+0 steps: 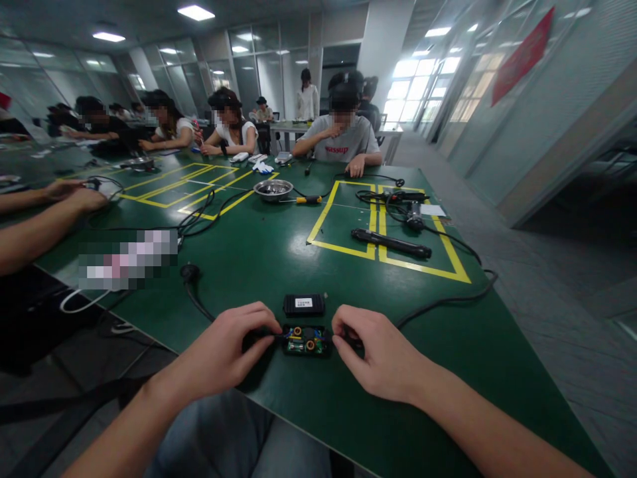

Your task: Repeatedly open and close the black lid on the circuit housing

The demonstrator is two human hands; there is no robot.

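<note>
An opened black plastic case (306, 352) lies near the table's front edge, with a green circuit board (298, 346), copper-coloured coils and thin wires showing inside. At its left end, my left hand (243, 338) pinches the black power cable (203, 308) where it enters the case. My right hand (365, 348) is closed at the opposite end, its fingers around the other black cable (423, 312), which runs off to the right. Just behind the case rests its black cover (304, 305) with a white label. The cable's plug (190, 272) lies to the left.
A metal bowl (273, 190) and a yellow-handled screwdriver (309, 200) lie mid-table. Right of them are a black rod-shaped tool (391, 243) and corded equipment (414, 216) inside yellow tape. A co-worker's hands (82, 196) work at left; another person (341, 136) sits opposite.
</note>
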